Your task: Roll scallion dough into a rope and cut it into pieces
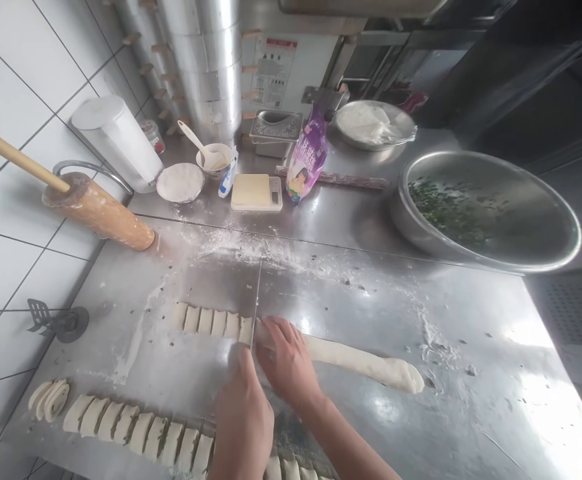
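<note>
My left hand (245,420) is closed around the handle of a knife (257,293). The blade is seen edge-on and stands across the dough; the handle is hidden in my fist. Just to the right, my right hand (287,363) grips the end of a long pale dough roll (365,360) with curled fingers, close beside the blade. Left of the knife lies a short row of cut dough pieces (218,323). A longer row of cut pieces with green filling (141,430) runs along the near edge, partly hidden behind my left hand and forearm.
A big steel bowl of chopped greens (451,210) stands at the back right. Behind are a purple bag (308,157), a scale (255,192), a bowl of flour (181,183) and a covered bowl (373,123). A rolling pin (103,210) lies at the left, against the tiled wall.
</note>
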Motion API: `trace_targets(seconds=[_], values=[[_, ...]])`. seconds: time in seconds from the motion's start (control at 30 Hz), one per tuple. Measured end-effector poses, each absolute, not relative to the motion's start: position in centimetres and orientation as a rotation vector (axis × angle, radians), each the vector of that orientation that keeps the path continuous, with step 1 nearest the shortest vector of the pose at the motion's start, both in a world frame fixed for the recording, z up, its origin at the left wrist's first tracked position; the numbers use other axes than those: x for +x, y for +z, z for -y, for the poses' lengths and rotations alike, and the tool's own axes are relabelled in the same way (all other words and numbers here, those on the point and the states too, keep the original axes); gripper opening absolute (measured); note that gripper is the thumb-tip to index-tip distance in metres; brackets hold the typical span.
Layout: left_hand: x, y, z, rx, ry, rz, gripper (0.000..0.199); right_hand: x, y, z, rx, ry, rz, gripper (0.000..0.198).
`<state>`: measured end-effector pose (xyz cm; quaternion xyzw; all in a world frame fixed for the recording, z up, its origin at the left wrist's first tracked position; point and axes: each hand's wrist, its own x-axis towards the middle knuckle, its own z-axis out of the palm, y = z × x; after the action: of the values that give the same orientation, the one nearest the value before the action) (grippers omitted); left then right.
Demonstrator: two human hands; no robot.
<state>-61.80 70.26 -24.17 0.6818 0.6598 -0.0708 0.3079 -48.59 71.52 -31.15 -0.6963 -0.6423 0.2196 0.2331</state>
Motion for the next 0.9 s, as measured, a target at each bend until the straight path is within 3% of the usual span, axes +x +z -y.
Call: trace_targets(seconds=[0.2,0.4,0.57,0.7,0.9], values=[[-61.1,-21.8,-68.3,1.832,-0.178,-1.774,0.054,-46.3,-30.6,-71.0,-1.973,0.593,1.754,0.032],[-59.9,-23.7,-65.7,1.919,-0.253,-1.767,0.063,-46.9,-30.9,-70.8,-2.018,0.561,1.724,0.032],[-59.3,-25.6,-67.0,1.919,-0.263,-1.755,0.06,-47.1,-31.4,-70.3,-2.02,0.578,1.742,0.037],[-58.9,-24.1,-68.9,1.818,-0.267,-1.71,0.056,-45.9,-31.1,-69.8,-1.967,0.623,1.742,0.045],[-58.4,-22.0,-66.8,1.897,-0.187,-1.769,0.054,-43.8,-30.5,-69.2,-1.997,0.615,1.731,0.03]])
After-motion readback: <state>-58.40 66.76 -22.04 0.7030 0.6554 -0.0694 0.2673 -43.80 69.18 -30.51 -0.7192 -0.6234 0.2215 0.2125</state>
